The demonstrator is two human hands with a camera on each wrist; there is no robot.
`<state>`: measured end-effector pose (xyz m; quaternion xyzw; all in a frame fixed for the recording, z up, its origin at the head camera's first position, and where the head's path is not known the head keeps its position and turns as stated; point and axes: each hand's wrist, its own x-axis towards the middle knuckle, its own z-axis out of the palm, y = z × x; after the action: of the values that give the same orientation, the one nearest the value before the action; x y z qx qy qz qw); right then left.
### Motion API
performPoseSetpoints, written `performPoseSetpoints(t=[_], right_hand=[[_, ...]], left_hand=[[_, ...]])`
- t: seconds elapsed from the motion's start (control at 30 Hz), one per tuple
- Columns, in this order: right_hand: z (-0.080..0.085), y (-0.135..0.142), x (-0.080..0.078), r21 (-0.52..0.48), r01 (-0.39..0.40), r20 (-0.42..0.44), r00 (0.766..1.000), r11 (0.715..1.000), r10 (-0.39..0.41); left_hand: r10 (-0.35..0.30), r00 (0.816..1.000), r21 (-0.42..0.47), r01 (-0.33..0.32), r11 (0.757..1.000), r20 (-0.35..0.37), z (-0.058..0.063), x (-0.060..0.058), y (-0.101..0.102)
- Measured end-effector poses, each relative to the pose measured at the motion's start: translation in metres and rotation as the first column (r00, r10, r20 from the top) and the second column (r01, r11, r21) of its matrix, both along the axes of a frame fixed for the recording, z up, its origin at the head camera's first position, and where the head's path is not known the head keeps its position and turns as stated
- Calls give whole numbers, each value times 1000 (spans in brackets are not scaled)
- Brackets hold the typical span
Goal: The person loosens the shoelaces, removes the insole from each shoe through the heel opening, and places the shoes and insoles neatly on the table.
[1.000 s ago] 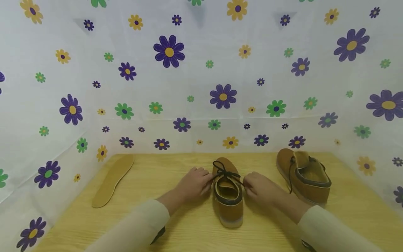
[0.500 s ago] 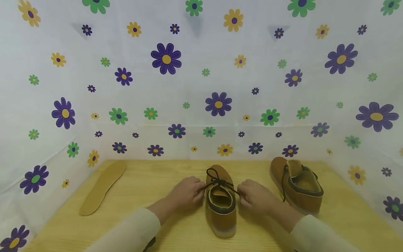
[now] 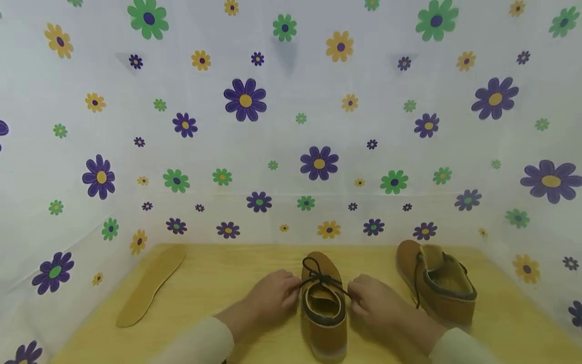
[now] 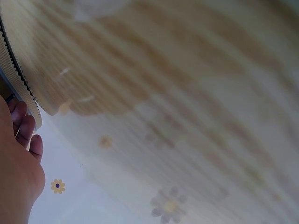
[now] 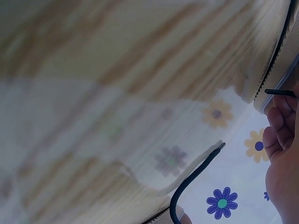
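Observation:
A brown ankle shoe (image 3: 329, 337) stands in the middle of the table, toe pointing away, with its black shoelace (image 3: 324, 278) knotted in a bow over the tongue. To the left of the shoe, my left hand (image 3: 274, 296) pinches one part of the lace. My right hand (image 3: 376, 299) pinches another part on the right side, so the lace stretches out both ways from the knot. One loop stands up at the upper left of the knot. In the right wrist view, a dark lace end (image 5: 279, 92) sticks out by the curled fingers (image 5: 276, 119).
A second brown shoe (image 3: 450, 307) stands at the right, its lace hanging loose. At the left lies a tan insole (image 3: 152, 290). A white flower-printed sheet (image 3: 282, 136) encloses the wooden table (image 3: 213, 275) at the back and sides.
The head view has tilted up, so everything sits lower in it. Both hands keep hold of the lace beside the shoe, with little visible movement.

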<state>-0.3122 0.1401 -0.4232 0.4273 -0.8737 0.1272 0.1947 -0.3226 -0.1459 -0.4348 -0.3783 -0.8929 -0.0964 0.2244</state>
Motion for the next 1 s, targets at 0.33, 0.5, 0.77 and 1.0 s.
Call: performPoseSetpoints(t=[0.33, 0.5, 0.77, 1.0], right_hand=[[13, 1, -10, 47, 21, 33, 999, 999, -22], [-2, 2, 1, 54, -2, 49, 999, 999, -1], [-1, 1, 1, 66, -8, 44, 999, 998, 5], [-3, 1, 3, 118, 40, 103, 993, 992, -53]], left_hand=[[-12, 1000, -10, 12, 1000, -7, 12, -10, 0], [-35, 999, -17, 36, 999, 23, -3, 2, -2], [-9, 1000, -58, 10, 998, 23, 1, 1, 0], [11, 999, -71, -8, 997, 47, 1, 4, 2]])
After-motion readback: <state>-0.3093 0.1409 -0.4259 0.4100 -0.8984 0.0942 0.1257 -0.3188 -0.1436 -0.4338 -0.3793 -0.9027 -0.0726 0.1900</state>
